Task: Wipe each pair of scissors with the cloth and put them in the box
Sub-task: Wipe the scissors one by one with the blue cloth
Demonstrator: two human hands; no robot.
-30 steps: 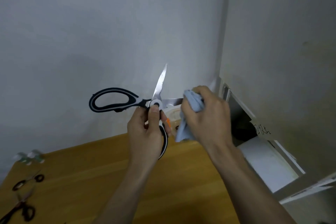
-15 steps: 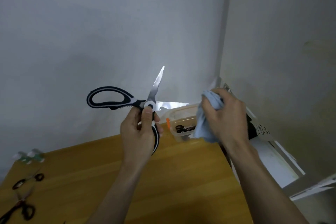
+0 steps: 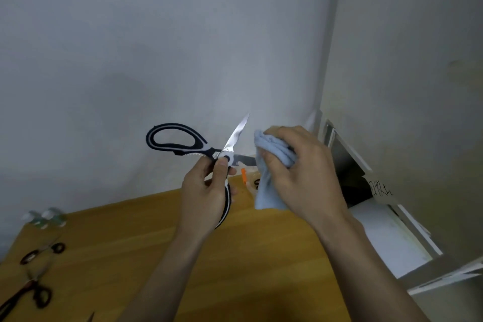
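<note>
— Two hands raised above the wooden brown surface (image 3: 261, 256). Left hand (image 3: 206, 191)?
— Curled round the lower handle of the large black-and-white kitchen scissors (image 3: 198, 149), thumb pressed by the white round pivot. Grip closed on that handle, firm.
— Scissors themselves?
— Held up in the air before the grey wall, spread wide open. One serrated steel blade pointing up and to the right, bright along its edge. Other blade lying level, running right toward the cloth, tip hidden behind it. Upper handle loop black with a white rim, sticking out to the left, free.
— Right hand (image 3: 300, 172)?
— Bunched around the folded pale blue cloth (image 3: 271, 162), fingers curled over the top, thumb beneath. Grip holding the cloth at the level blade's end; a loose corner hanging down.
— Box?
— Clear plastic box with an orange clip (image 3: 248, 178), mostly hidden behind cloth and hand, at the surface's far edge.
— Elsewhere?
— Two small dark-handled scissors (image 3: 39, 256) lying at the left edge, blurred.
</note>
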